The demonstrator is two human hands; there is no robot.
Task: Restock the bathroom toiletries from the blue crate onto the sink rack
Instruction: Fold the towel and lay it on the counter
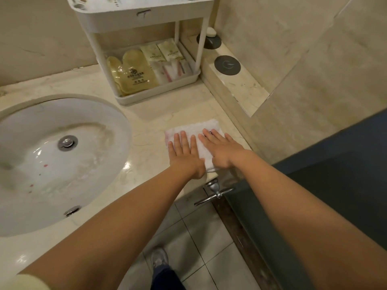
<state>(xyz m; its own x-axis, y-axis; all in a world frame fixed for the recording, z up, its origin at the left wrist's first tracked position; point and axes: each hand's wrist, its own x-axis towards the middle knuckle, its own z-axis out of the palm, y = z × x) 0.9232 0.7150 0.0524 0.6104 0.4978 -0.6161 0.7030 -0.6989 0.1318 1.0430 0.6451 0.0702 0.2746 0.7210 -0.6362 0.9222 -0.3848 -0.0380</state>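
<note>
A folded white towel [194,127] lies on the marble counter right of the sink. My left hand [185,154] and my right hand [222,148] rest flat on it, palms down, fingers apart, side by side. The white two-tier sink rack [144,16] stands at the back of the counter. Its lower tray [159,92] holds yellow packaged slippers [130,74], two cream sachets [162,52] and several wrapped toothbrush packs [173,70]. Only part of the upper tier shows. The blue crate is out of view.
The white basin [62,155] fills the left of the counter. A raised marble ledge on the right carries two dark round discs [227,65] and a soap piece [211,32]. A dark door [339,185] with a metal lever handle [213,194] stands at lower right.
</note>
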